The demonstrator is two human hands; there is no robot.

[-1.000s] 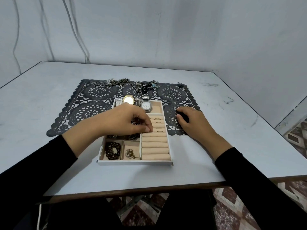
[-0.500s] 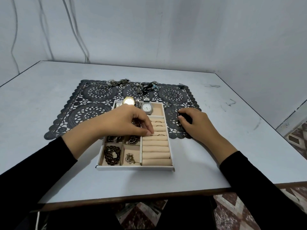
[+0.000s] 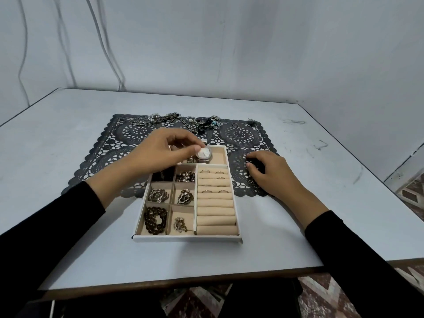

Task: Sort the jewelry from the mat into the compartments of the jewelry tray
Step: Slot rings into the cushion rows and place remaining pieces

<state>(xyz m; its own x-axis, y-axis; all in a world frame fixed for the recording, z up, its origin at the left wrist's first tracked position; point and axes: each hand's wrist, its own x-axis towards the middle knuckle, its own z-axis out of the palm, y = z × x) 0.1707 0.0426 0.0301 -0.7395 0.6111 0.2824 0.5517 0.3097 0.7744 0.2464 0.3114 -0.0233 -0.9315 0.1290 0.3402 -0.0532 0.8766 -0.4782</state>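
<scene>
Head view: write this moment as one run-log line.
left hand over white beige-lined jewelry tray, thumb beside silver white-dial wristwatch | right hand curled on black lace mat | grips unclear

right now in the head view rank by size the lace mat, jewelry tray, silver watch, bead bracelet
1. lace mat
2. jewelry tray
3. bead bracelet
4. silver watch
Last two unsure: bracelet lies nearer, watch partly hidden.

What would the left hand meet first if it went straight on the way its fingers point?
Probably the white-faced watch in the jewelry tray's far compartment; the left hand's fingertips are right beside it, though contact is unclear.
</scene>
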